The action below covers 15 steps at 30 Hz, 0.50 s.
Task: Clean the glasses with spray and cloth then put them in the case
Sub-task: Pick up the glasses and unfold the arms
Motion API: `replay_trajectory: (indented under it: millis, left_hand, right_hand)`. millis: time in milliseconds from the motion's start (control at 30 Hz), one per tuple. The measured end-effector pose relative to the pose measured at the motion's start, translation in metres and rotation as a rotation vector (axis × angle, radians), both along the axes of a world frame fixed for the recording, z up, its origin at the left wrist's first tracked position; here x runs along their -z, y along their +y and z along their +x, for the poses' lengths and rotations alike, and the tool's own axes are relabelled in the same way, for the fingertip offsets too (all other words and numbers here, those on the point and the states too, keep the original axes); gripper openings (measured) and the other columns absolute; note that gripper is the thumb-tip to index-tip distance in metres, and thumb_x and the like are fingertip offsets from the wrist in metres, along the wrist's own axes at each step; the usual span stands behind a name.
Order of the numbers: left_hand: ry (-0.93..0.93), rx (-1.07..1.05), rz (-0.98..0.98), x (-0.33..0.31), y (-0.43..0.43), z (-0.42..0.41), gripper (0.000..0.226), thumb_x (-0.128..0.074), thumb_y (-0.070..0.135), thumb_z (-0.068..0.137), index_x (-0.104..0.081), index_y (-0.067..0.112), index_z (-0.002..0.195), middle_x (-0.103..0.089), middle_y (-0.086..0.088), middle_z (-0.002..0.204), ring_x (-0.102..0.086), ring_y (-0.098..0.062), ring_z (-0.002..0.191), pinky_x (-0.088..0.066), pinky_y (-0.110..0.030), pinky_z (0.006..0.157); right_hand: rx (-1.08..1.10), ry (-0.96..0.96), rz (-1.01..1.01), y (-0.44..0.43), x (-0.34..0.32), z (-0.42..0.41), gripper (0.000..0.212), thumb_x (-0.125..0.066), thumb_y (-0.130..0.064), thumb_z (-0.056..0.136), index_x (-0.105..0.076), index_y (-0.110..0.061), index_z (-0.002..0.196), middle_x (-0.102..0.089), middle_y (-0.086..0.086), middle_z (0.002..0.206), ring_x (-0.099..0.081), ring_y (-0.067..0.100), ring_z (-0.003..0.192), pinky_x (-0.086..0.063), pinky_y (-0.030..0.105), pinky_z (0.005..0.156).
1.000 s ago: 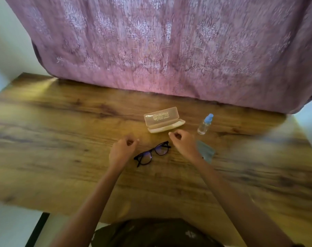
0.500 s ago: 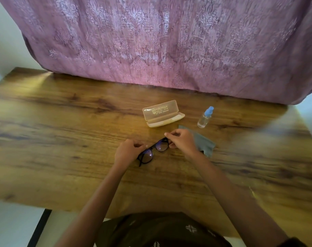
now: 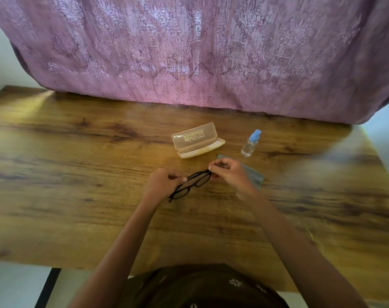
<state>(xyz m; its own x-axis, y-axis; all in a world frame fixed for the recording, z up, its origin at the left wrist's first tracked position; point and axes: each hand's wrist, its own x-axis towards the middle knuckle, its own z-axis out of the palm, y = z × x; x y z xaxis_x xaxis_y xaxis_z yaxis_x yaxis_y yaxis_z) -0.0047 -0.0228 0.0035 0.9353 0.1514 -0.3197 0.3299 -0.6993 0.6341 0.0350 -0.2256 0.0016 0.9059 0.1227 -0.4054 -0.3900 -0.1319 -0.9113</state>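
Black frame pinched at both ends

Glasses (image 3: pixel 192 184): thin black frame, lenses look clear, set diagonally over the wooden table (image 3: pixel 78 174), in front of the open beige case (image 3: pixel 196 141). Left hand (image 3: pixel 161 183) pinches the near end, fingers curled. Right hand (image 3: pixel 230 173) pinches the far end, fingertips together, above the grey cloth (image 3: pixel 254 176).

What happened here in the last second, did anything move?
Both hands closed in on the glasses: the left hand now grips their left end and the right hand pinches the right end. A second ago they hovered beside them, touching nothing. The open case, spray bottle and cloth stayed put on the table.
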Motion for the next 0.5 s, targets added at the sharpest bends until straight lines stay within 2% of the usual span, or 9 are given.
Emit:
replay_trajectory:
  millis: [167, 367, 500]
  left_hand:
    - [-0.099, 0.004, -0.024, -0.016, -0.004, 0.010, 0.018, -0.070, 0.033, 0.087, -0.076, 0.020, 0.098, -0.073, 0.005, 0.093, -0.062, -0.008, 0.079, -0.040, -0.019, 0.061]
    - [-0.203, -0.109, -0.112, -0.024, -0.007, 0.026, 0.019, -0.074, 0.028, 0.084, -0.076, 0.018, 0.100, -0.071, 0.008, 0.093, -0.061, -0.003, 0.082, -0.041, -0.012, 0.064]
    - [-0.215, -0.172, -0.122, -0.025, -0.007, 0.034, 0.017, -0.073, 0.031, 0.084, -0.077, 0.020, 0.097, -0.071, 0.010, 0.081, -0.059, -0.002, 0.070, -0.045, -0.018, 0.061]
  right_hand:
    - [-0.055, -0.023, 0.012, -0.016, -0.015, 0.005, 0.008, -0.069, -0.007, 0.088, -0.074, -0.012, 0.091, -0.075, 0.004, 0.088, -0.073, 0.012, 0.079, -0.057, 0.022, 0.066]
    - [-0.022, -0.028, 0.044, -0.027, -0.024, 0.006, 0.009, -0.070, -0.002, 0.085, -0.074, -0.006, 0.092, -0.075, 0.008, 0.094, -0.073, 0.019, 0.088, -0.060, 0.025, 0.072]
    - [-0.002, -0.004, 0.060, -0.029, -0.028, 0.007, 0.018, -0.080, -0.006, 0.074, -0.073, -0.002, 0.090, -0.076, 0.009, 0.090, -0.074, 0.020, 0.085, -0.060, 0.025, 0.070]
